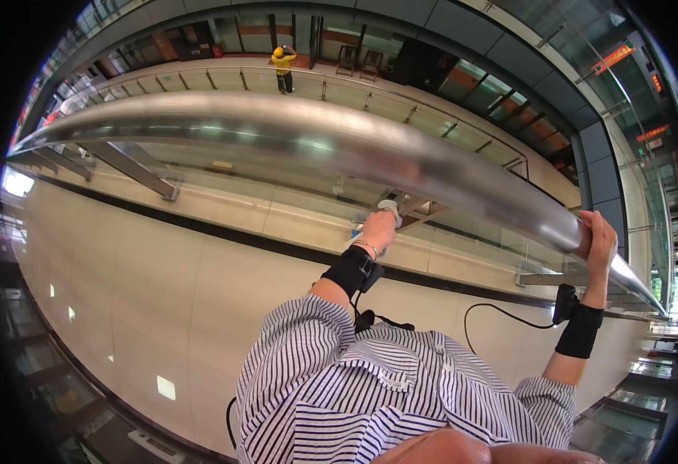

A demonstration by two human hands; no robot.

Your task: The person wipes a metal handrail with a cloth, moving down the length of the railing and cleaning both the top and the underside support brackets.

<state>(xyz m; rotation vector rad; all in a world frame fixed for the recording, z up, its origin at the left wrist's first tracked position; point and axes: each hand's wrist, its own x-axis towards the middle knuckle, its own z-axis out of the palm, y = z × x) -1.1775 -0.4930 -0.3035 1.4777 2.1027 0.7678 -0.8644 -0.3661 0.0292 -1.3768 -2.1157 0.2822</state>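
My left hand (378, 231) is closed around a white object (390, 206), mostly hidden by my fingers; a bit of blue shows at its lower left, and I cannot tell its kind. That hand is below the thick brushed-metal handrail (292, 119), beside a metal railing post (417, 211). Farther right, my right hand (600, 240) grips the same handrail, with fingers over its top. Black straps with small devices are around both wrists, and a thin bracelet sits on the left one.
Glass panels and angled metal posts (136, 168) support the handrail above a pale ledge (246, 203). A black cable (507, 307) loops near my right forearm. Across the open well, a person in yellow (282, 61) stands behind another glass railing (200, 78), near two chairs (372, 62).
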